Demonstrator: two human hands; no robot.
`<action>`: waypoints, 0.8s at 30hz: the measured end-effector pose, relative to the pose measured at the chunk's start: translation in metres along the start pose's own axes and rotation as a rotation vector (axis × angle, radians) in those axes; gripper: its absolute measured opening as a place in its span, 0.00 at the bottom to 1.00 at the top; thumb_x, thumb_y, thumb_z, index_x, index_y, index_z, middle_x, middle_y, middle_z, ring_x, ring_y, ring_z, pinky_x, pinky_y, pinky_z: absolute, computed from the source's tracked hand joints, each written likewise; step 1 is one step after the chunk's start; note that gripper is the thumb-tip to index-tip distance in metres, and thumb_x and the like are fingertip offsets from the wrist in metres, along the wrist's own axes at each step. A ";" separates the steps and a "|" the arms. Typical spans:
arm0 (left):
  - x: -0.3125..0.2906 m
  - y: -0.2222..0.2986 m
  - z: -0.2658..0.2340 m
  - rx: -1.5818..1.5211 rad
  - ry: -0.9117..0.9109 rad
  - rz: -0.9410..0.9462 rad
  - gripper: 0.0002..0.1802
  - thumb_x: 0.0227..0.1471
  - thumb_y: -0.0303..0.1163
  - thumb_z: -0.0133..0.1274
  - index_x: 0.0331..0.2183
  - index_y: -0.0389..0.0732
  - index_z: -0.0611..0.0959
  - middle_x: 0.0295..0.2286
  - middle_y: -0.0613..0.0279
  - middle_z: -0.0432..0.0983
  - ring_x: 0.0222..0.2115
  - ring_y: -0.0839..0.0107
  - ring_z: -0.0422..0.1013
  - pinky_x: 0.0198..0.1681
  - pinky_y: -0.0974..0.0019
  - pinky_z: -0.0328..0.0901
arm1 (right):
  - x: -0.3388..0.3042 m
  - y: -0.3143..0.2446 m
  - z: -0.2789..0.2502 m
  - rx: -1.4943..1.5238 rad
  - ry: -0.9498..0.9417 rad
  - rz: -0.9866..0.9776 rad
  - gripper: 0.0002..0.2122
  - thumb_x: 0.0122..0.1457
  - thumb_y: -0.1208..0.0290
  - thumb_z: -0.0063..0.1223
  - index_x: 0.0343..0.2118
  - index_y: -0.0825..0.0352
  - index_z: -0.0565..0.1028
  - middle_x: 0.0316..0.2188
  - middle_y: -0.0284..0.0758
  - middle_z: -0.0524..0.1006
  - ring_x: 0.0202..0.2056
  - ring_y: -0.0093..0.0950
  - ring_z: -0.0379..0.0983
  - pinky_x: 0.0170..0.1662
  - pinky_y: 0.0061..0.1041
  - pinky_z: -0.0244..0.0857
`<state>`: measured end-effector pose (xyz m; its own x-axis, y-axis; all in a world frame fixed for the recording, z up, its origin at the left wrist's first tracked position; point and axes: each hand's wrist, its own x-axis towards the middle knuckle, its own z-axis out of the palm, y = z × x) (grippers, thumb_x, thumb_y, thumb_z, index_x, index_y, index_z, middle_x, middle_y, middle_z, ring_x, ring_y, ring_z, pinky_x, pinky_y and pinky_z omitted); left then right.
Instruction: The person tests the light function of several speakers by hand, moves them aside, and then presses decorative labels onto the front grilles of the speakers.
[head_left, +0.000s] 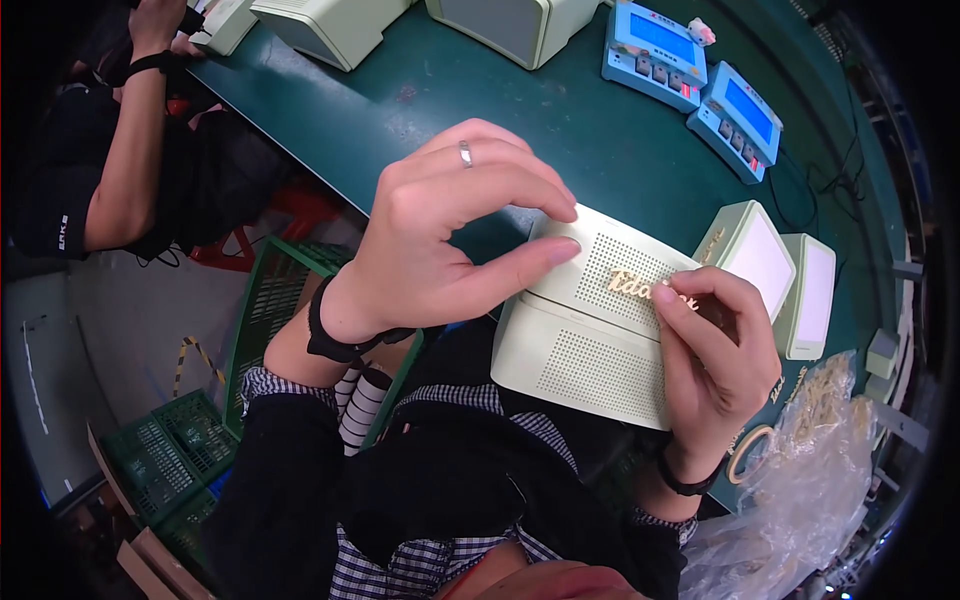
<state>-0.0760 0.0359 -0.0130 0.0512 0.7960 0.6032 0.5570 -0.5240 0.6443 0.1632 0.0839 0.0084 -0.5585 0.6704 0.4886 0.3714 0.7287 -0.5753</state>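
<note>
At the near edge of the green table (450, 110): cream box (522, 352) and gold lettering (627, 284)

Box: lying aslant, dotted side up. Lettering: over the upper dotted panel (600, 262), its right end pinched between thumb and fingers of the right hand (725, 345); contact with the panel cannot be told. Left hand (440, 215): at the box's upper left corner, thumb and forefinger spread, nothing seen between. Step, as judged: placing the lettering. Next move: seemingly calls for level alignment, then even pressure.

I see cream casing (590, 312), dotted grilles (600, 365); pale-gold lettering (628, 283); dark-green table (470, 105); blue boxes (655, 58) far right; dark-and-white checked cuff (288, 384) near left.
</note>
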 end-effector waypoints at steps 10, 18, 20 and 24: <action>0.011 -0.008 0.019 -0.388 -0.229 -0.229 0.10 0.46 0.25 0.62 0.34 0.37 0.84 0.39 0.57 0.79 0.41 0.66 0.74 0.48 0.64 0.66 | -0.002 0.001 0.001 0.022 0.032 -0.016 0.11 0.47 0.88 0.62 0.34 0.71 0.82 0.33 0.39 0.77 0.30 0.25 0.73 0.32 0.19 0.67; 0.014 -0.007 0.026 -0.515 -0.276 -0.353 0.08 0.48 0.24 0.62 0.34 0.37 0.82 0.38 0.57 0.78 0.41 0.71 0.73 0.46 0.67 0.67 | -0.004 -0.002 -0.002 0.014 -0.046 0.022 0.13 0.43 0.88 0.60 0.35 0.73 0.81 0.35 0.41 0.76 0.37 0.35 0.75 0.38 0.26 0.74; 0.017 -0.006 0.027 -0.539 -0.304 -0.382 0.09 0.48 0.24 0.62 0.35 0.38 0.80 0.38 0.57 0.78 0.41 0.72 0.73 0.45 0.68 0.67 | -0.003 -0.002 -0.004 -0.023 -0.060 -0.002 0.13 0.43 0.87 0.61 0.35 0.72 0.81 0.35 0.40 0.76 0.37 0.36 0.74 0.39 0.27 0.73; 0.021 -0.005 0.030 -0.613 -0.370 -0.446 0.14 0.49 0.25 0.62 0.37 0.39 0.76 0.38 0.58 0.77 0.41 0.75 0.72 0.44 0.71 0.67 | 0.001 -0.004 -0.011 -0.100 -0.064 -0.029 0.13 0.44 0.82 0.62 0.37 0.72 0.81 0.36 0.39 0.76 0.39 0.37 0.74 0.44 0.29 0.70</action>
<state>-0.0527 0.0647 -0.0177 0.2606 0.9594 0.1077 0.0465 -0.1239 0.9912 0.1694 0.0831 0.0177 -0.6150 0.6411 0.4590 0.4248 0.7599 -0.4920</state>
